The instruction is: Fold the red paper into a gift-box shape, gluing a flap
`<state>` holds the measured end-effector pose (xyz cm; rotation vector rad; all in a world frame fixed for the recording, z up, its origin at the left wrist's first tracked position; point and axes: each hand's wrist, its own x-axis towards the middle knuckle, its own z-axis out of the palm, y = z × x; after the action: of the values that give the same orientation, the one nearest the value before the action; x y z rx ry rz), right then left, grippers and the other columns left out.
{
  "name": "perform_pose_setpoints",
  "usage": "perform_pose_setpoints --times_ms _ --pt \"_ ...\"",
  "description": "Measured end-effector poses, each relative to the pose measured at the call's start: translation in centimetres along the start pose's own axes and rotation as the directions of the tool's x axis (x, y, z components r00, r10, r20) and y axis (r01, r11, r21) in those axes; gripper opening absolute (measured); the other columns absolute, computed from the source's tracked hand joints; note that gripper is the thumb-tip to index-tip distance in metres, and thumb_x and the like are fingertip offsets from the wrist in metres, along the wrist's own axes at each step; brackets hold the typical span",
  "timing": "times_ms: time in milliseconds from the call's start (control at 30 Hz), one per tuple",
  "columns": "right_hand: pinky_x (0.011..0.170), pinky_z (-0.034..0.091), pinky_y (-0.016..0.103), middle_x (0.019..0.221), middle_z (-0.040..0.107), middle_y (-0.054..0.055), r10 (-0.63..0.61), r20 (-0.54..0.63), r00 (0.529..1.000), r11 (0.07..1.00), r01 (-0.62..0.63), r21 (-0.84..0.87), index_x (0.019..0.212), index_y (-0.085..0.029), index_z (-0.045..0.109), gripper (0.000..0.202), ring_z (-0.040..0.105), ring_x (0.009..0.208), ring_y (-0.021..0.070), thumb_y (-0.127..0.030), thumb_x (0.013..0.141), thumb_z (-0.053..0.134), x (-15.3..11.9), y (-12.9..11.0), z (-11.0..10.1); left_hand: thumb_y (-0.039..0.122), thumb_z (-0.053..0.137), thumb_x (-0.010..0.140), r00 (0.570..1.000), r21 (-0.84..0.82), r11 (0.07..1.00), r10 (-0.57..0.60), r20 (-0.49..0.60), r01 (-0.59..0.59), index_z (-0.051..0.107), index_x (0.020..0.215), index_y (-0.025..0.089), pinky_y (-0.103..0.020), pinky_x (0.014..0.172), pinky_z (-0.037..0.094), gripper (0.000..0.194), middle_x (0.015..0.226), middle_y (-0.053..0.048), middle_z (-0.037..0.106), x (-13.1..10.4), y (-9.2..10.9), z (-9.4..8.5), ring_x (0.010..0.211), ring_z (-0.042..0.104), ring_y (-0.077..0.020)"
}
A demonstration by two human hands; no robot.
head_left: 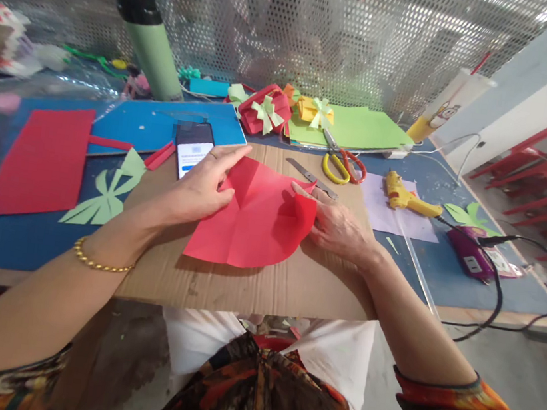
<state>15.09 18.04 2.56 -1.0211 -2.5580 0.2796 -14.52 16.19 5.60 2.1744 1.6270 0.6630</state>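
A creased red paper sheet lies over a piece of brown cardboard, its right side curling upward. My left hand rests on the sheet's upper left edge, fingers spread, with the thumb on the paper. At the right edge my right hand pinches the curled-up paper between thumb and fingers. Just above the sheet lies a grey metal blade. Scissors with yellow and orange handles are beyond it. A lit phone lies behind my left hand.
Left are red paper and a green paper bow. A green bottle, folded red packet and green sheets stand or lie behind. Right are a yellow glue gun, purple power strip, cables and drink cup.
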Motion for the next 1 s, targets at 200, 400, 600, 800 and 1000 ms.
perform_pose_setpoints --times_ms 200,400,600,800,1000 --pt "0.110 0.057 0.055 0.153 0.058 0.021 0.033 0.005 0.999 0.999 -0.033 0.024 0.155 -0.016 0.053 0.054 0.060 0.140 0.0367 -0.027 0.103 0.049 -0.4 -0.8 0.1 0.012 0.054 0.082 0.999 0.011 1.000 -0.008 -0.039 0.008 0.044 0.166 0.022 -0.034 0.106 0.056 0.084 0.146 -0.011 0.061 0.0 0.0 0.1 0.116 0.067 -0.0235" --pt "0.103 0.058 0.048 0.144 0.069 0.016 0.025 -0.062 0.998 0.994 -0.018 0.107 0.158 -0.021 0.050 0.060 0.069 0.128 0.0328 -0.024 0.098 0.051 -0.6 0.5 -0.5 0.015 0.053 0.083 0.999 0.065 0.998 0.001 -0.049 0.002 0.045 0.164 0.023 -0.031 0.097 0.058 0.082 0.135 -0.009 0.067 -0.4 0.7 -0.5 0.139 0.056 -0.0313" --pt "0.081 0.055 0.033 0.111 0.082 0.011 0.126 -0.034 0.991 0.976 -0.118 0.183 0.120 -0.018 0.075 0.036 0.076 0.094 0.0249 -0.025 0.087 0.061 -0.4 0.4 -1.9 0.018 0.052 0.087 1.000 0.105 0.994 -0.030 0.010 0.029 0.040 0.167 0.024 -0.033 0.098 0.058 0.082 0.151 -0.010 0.060 -0.7 1.6 -1.2 0.144 0.052 -0.0330" --pt "0.071 0.050 0.029 0.098 0.083 0.005 0.290 0.018 0.957 0.893 -0.277 0.355 0.097 -0.020 0.084 0.044 0.071 0.079 0.0177 -0.010 0.077 0.046 0.0 0.6 -2.2 0.017 0.051 0.089 0.999 0.104 0.993 -0.053 -0.002 0.053 0.040 0.167 0.022 -0.033 0.100 0.057 0.078 0.160 -0.011 0.052 -0.7 1.8 -1.3 0.133 0.060 -0.0287" --pt "0.065 0.050 0.029 0.081 0.078 0.005 0.480 0.049 0.876 0.708 -0.420 0.567 0.088 -0.017 0.085 0.040 0.064 0.068 0.0162 -0.012 0.070 0.049 0.1 -0.2 -2.8 0.015 0.055 0.087 0.998 0.050 0.998 -0.030 -0.057 0.033 0.042 0.165 0.024 -0.031 0.093 0.058 0.080 0.154 -0.012 0.056 -0.5 1.1 -1.0 0.127 0.063 -0.0278"
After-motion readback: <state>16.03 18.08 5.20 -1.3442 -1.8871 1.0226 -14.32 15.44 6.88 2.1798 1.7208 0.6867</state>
